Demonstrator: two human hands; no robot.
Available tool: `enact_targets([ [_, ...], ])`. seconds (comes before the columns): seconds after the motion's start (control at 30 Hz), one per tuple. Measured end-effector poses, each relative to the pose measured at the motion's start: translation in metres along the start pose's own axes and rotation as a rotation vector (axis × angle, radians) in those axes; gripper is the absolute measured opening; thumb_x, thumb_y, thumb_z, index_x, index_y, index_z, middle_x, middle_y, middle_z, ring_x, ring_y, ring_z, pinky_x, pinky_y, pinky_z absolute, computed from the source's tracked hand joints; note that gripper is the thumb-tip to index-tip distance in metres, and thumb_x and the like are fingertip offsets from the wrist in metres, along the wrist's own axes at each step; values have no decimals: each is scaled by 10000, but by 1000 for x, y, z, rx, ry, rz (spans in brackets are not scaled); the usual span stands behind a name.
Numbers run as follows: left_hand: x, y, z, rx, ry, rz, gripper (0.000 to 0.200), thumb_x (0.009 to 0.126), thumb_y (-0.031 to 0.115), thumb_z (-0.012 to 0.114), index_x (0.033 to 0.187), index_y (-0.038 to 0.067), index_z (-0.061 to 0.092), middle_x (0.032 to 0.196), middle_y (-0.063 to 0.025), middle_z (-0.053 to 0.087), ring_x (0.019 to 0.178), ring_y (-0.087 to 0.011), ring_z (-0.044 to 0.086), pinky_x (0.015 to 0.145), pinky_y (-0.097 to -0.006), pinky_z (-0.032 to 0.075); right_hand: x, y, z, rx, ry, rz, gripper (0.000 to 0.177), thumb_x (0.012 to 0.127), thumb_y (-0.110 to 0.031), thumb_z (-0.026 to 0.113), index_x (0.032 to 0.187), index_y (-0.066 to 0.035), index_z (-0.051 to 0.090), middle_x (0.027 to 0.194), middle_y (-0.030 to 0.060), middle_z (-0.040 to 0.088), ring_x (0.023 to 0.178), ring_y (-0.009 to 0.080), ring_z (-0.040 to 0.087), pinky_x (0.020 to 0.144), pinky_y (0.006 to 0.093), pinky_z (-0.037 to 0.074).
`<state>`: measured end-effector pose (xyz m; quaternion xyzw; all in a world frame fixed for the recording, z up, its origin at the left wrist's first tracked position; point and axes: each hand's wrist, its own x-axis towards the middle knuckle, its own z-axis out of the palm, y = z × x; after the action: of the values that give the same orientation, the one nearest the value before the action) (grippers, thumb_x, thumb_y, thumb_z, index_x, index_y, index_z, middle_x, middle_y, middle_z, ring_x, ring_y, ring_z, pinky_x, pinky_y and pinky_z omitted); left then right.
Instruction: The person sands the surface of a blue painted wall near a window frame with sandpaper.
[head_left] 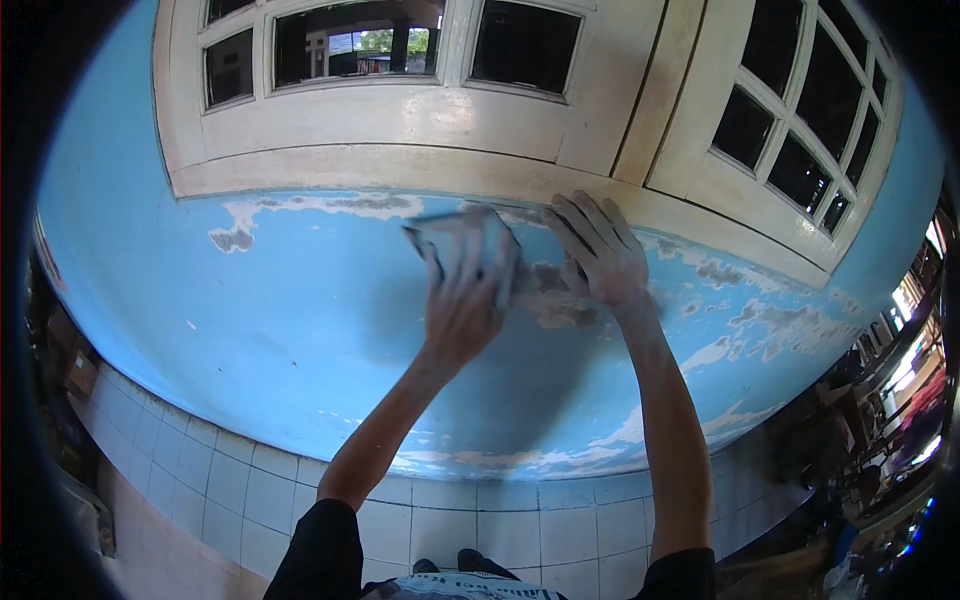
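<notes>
My left hand (466,282), blurred by motion and dusted white, presses a sheet of sandpaper (507,256) against the blue wall (330,320) just under the window frame. A dark corner of the sheet sticks out to the left of the fingers; its rough face cannot be seen. To the right, my right hand (603,252) rests with fingers stretched out, its fingertips at the lower edge of the wooden window frame (400,165). Nothing shows in that hand. Between the two hands lies a worn grey patch (548,280) of bare wall.
Peeled white and grey patches (765,325) run along the wall to the right. Glass panes (525,45) fill the window above. Pale tiles (380,530) line the bottom of the wall. Cluttered items (915,400) stand at the far right, and a box (80,370) at the left.
</notes>
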<state>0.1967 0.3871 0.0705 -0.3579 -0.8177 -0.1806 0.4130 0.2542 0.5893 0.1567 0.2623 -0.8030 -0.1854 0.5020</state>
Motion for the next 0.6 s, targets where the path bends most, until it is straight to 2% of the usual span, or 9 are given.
enact_targets([
  [0.03, 10, -3, -11, -51, 155, -87, 731, 888, 368, 546, 1444, -19, 272, 1504, -291, 183, 1404, -476, 106, 1071, -674, 19, -2, -2, 0, 6, -8, 3, 589, 708, -184, 577, 1295, -135, 545, 1362, 41, 513, 1259, 245, 471, 1067, 437, 370],
  [0.13, 32, 0, -28, -47, 316, -182, 699, 896, 339, 532, 1444, -12, 278, 1504, -290, 184, 1407, -468, 105, 1070, -675, 23, 0, -3, -3, -18, -31, -7, 599, 709, -204, 570, 1302, -126, 536, 1365, 45, 509, 1266, 243, 462, 1071, 432, 364],
  [0.17, 26, 10, -20, -27, 179, -118, 664, 915, 313, 506, 1449, -5, 270, 1508, -290, 169, 1407, -465, 106, 1074, -668, 33, 0, -1, -4, -18, -34, -7, 599, 709, -204, 570, 1302, -126, 536, 1365, 45, 509, 1266, 243, 462, 1071, 432, 364],
  [0.2, 9, 20, -8, -27, 174, -128, 664, 915, 313, 506, 1449, -5, 270, 1508, -290, 169, 1407, -465, 106, 1074, -668, 33, 0, -1, -4, -11, -28, -9, 600, 713, -215, 563, 1305, -123, 532, 1367, 45, 506, 1269, 239, 458, 1073, 432, 361],
  [0.27, -14, 35, 9, 14, -137, 74, 631, 935, 285, 477, 1454, -1, 261, 1513, -285, 156, 1401, -474, 119, 1073, -669, 57, 1, 0, -3, -2, -13, -26, 601, 716, -227, 556, 1307, -121, 529, 1369, 45, 504, 1271, 235, 455, 1074, 431, 357],
  [0.4, 4, 28, -1, 23, -38, -17, 612, 937, 255, 454, 1458, 4, 255, 1508, -296, 156, 1386, -494, 140, 1079, -654, 98, -5, 1, 1, -19, 18, -24, 579, 733, -223, 536, 1301, -112, 532, 1364, 43, 506, 1267, 239, 455, 1078, 435, 350],
  [0.47, 34, 21, -27, -178, 329, -150, 612, 926, 222, 446, 1456, -11, 246, 1496, -322, 155, 1374, -513, 148, 1087, -628, 136, -6, 1, 1, -35, 25, -23, 568, 741, -217, 533, 1299, -111, 533, 1362, 44, 507, 1265, 241, 456, 1080, 436, 349],
  [0.53, 43, 22, -29, -107, 344, -178, 626, 908, 191, 447, 1450, -40, 234, 1485, -348, 146, 1371, -522, 144, 1096, -601, 151, -7, 3, 2, -20, 98, 42, 544, 763, -198, 522, 1299, -111, 535, 1363, 43, 506, 1264, 240, 457, 1088, 432, 341],
  [0.6, 28, 36, -4, -105, 186, -68, 628, 897, 175, 455, 1436, -65, 241, 1474, -358, 161, 1367, -524, 152, 1092, -604, 159, -7, 2, 0, -18, 85, 49, 532, 772, -192, 517, 1298, -111, 536, 1359, 41, 509, 1266, 236, 456, 1090, 428, 340],
])
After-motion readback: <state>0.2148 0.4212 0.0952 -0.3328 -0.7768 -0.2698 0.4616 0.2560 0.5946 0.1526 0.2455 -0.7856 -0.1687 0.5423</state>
